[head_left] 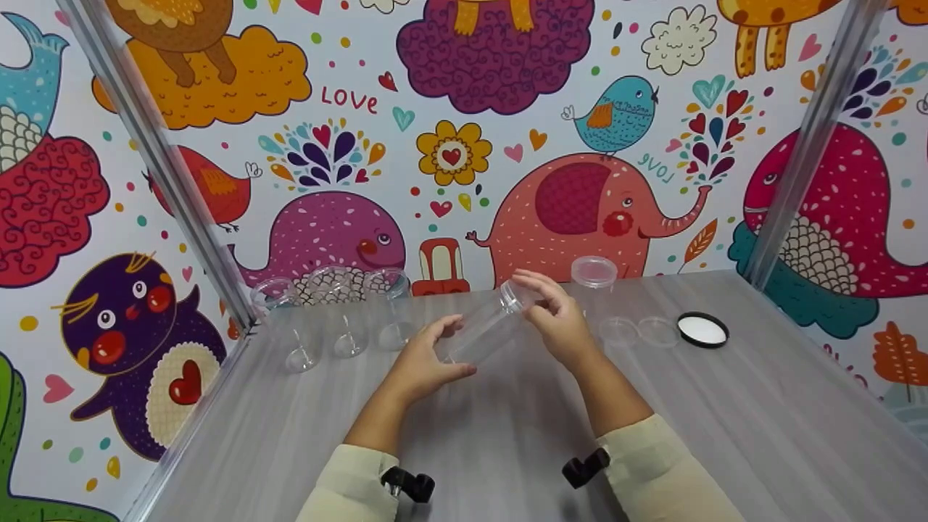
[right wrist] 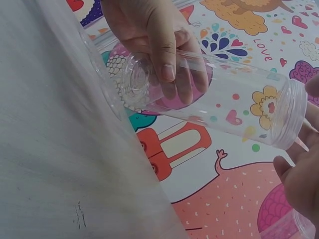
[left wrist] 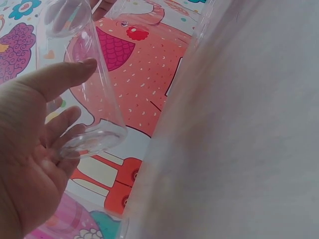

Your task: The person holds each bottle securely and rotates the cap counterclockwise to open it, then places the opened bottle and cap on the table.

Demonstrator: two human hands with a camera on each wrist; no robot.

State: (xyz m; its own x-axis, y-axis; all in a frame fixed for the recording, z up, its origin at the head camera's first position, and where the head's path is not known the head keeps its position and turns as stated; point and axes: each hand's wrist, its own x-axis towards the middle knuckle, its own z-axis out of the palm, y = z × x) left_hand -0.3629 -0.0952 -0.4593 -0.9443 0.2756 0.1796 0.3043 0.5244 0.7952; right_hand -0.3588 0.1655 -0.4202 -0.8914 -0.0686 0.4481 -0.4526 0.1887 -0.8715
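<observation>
A clear plastic jar [head_left: 480,332] is held tilted above the table, its ringed mouth end up and to the right. My left hand [head_left: 424,362] grips it near the base, thumb on one side and fingers on the other, as the left wrist view also shows. At the upper end, my right hand [head_left: 562,322] holds the ringed rim [right wrist: 291,114] with its fingers and thumb around it. Whether that ring is a lid or the bare neck I cannot tell. Most of the right fingers' contact is hidden in the right wrist view.
Several clear jars stand upright, three at the left, among them one jar [head_left: 395,304], and another jar [head_left: 594,272] at the back right. Two clear round discs [head_left: 618,331] and a black-rimmed white disc [head_left: 702,330] lie on the grey table [head_left: 507,449]. A patterned wall rises behind.
</observation>
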